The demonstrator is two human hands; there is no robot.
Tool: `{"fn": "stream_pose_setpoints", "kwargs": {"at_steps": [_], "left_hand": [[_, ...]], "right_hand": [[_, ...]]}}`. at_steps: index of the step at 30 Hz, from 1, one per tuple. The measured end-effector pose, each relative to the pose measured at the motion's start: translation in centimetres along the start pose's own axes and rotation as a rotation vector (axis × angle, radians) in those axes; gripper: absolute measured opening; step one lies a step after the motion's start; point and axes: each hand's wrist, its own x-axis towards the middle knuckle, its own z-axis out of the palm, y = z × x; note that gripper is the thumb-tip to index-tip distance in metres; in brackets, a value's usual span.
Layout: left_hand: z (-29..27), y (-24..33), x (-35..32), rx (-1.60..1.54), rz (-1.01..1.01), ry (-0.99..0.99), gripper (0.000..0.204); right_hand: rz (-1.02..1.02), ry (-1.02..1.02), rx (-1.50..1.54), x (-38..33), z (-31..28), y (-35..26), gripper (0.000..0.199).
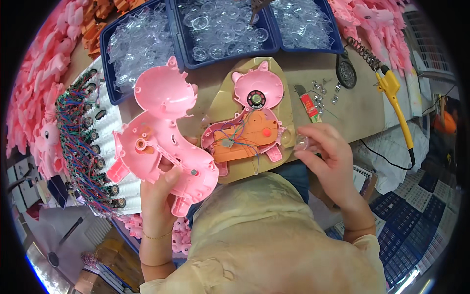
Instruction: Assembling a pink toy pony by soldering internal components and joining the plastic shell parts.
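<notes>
My left hand (159,191) grips a pink plastic toy shell half (164,128) by its lower side, thumb over the edge. The shell is animal-shaped, its hollow inside facing up, with screw posts showing. My right hand (329,154) pinches a small clear plastic round piece (302,142) between thumb and fingers. Between my hands, the matching pink shell half (262,80) lies on a tan holder (221,105). It contains a round black speaker (256,99) in the head and an orange box (247,137) with a red button and thin wires in the body.
Blue bins (177,36) of clear plastic parts line the back. At left, wired speakers (93,135) lie on white cloth, beside heaped pink shells (36,93). A red-labelled packet (309,105), small metal bits (320,90) and a yellow-handled tool (390,93) on a coiled cord are at right.
</notes>
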Motion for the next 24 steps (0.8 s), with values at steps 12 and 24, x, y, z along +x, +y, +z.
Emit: {"fn": "stream_pose_setpoints", "kwargs": {"at_steps": [12, 24], "left_hand": [[-0.4, 0.2, 0.0, 0.179, 0.016, 0.155, 0.055], [-0.6, -0.1, 0.5, 0.09, 0.061, 0.128, 0.041]], "right_hand": [[-0.372, 0.261, -0.72, 0.9, 2.5, 1.3, 0.04], [-1.121, -0.028, -0.848, 2.7, 2.0, -1.1, 0.029]]}}
